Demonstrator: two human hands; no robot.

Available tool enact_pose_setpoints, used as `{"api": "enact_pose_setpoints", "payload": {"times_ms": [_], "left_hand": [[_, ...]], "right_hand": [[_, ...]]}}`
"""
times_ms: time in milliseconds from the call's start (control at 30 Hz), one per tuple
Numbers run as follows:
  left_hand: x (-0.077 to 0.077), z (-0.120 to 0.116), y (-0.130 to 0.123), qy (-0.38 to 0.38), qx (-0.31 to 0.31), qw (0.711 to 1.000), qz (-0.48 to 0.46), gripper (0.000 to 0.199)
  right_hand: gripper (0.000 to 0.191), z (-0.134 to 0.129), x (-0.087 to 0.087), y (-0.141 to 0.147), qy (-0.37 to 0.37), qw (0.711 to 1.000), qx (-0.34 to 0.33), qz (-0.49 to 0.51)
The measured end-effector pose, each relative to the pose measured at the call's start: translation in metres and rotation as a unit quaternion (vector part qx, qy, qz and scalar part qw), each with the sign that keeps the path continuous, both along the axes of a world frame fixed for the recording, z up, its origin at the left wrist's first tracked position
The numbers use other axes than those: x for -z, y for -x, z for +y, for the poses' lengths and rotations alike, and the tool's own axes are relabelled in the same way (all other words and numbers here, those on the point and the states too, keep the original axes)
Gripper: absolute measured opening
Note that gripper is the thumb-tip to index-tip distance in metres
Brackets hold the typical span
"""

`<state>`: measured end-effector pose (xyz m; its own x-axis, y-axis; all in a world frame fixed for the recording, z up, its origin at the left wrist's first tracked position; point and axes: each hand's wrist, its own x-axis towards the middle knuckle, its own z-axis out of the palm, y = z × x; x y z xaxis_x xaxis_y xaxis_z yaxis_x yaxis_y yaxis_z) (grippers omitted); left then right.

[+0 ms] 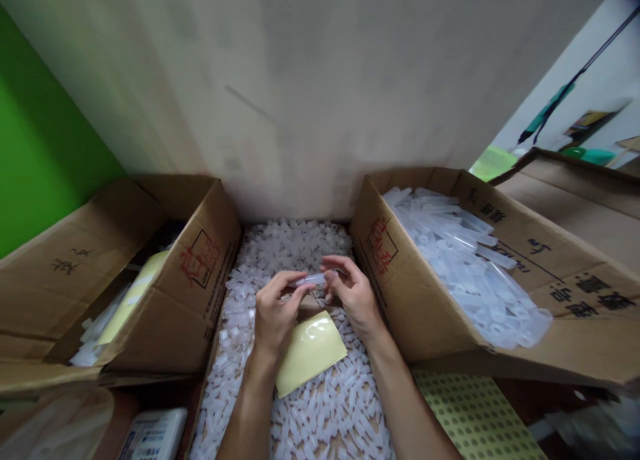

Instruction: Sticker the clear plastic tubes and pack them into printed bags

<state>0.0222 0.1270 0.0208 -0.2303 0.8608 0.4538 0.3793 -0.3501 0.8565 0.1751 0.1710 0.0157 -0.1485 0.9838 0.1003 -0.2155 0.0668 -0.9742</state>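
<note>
With our left hand (277,307) and right hand (354,295), we pinch a tube (311,280) at its left and right ends, over small parts (333,407), far of the yellow sheet (313,353), between two boxes.

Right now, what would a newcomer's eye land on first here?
Probably the mass of small whitish plastic pieces spread across the middle, with a yellow sheet lying on them. Just above that sheet in the view, the left hand pinches a clear tube, the right hand at its other end. Then the bright green panel at the far left.
</note>
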Motion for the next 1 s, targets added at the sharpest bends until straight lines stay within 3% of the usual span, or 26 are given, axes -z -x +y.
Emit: {"api": "enact_pose_setpoints", "payload": {"times_ms": [100, 167, 367, 500, 600, 767, 1000], "left_hand": [[0.0007, 0.0003, 0.0010, 0.044, -0.007, 0.999, -0.031, 0.018], [0.0013, 0.0007, 0.0016, 0.077, -0.015, 0.996, -0.048, 0.028], [0.0010, 0.0008, 0.0008, 0.149, -0.034, 0.988, -0.033, 0.057], [-0.0011, 0.0003, 0.0001, 0.153, -0.031, 0.987, -0.042, 0.057], [-0.0014, -0.0001, 0.0012, 0.136, -0.008, 0.990, -0.027, 0.048], [-0.0021, -0.0017, 0.0027, 0.062, 0.018, 0.996, 0.053, 0.015], [-0.0026, -0.0014, 0.0030, -0.062, 0.059, 0.985, 0.150, 0.021]], "right_hand": [[0.032, -0.0025, -0.0023, -0.0005, -0.007, 0.999, -0.038, -0.022], [0.024, -0.0028, -0.0019, -0.0005, -0.013, 0.999, -0.030, -0.030], [0.018, -0.0015, -0.0044, -0.0017, -0.051, 0.999, 0.000, -0.013], [0.022, -0.0022, -0.0046, -0.0025, -0.045, 0.998, -0.006, -0.042], [0.028, -0.0024, -0.0014, -0.0021, -0.010, 0.999, -0.006, -0.050], [0.039, -0.0019, 0.0006, -0.0029, 0.037, 0.999, -0.009, -0.027], [0.051, -0.0025, 0.0000, -0.0077, 0.079, 0.995, -0.058, 0.019]]}}
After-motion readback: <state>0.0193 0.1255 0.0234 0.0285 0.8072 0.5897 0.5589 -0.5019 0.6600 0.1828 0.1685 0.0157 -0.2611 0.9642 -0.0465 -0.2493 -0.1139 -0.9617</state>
